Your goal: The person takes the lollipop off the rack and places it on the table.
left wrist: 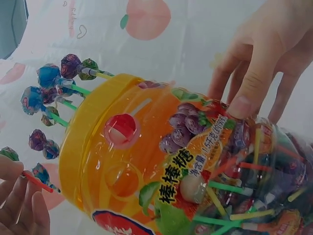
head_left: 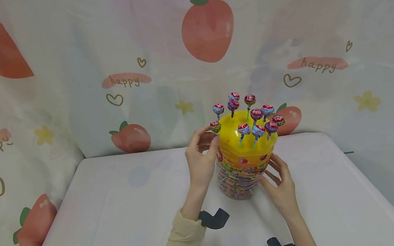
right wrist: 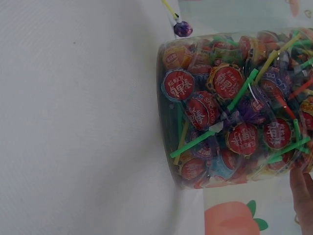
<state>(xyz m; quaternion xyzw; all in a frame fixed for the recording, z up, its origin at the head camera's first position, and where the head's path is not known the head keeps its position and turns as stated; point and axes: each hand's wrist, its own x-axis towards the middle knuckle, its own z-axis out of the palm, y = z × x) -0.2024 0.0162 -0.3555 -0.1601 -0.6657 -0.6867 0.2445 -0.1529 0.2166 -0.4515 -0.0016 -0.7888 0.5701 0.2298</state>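
Left hand [head_left: 201, 162] has a green-wrapped lollipop [head_left: 215, 127] pinched in its fingers by the red stick [left wrist: 41, 184], at the yellow lid's [head_left: 229, 140] 9 o'clock — right hand [head_left: 283, 190] grips the candy jar [head_left: 239, 184] around 4 o'clock. Jar's on the counter [head_left: 138, 215], other lollipops [head_left: 249, 99] poking up from its lid.

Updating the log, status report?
Left hand pinching red-stick lollipop. Right hand touching jar. Other lollipops crowd yellow lid, possibly in the way.
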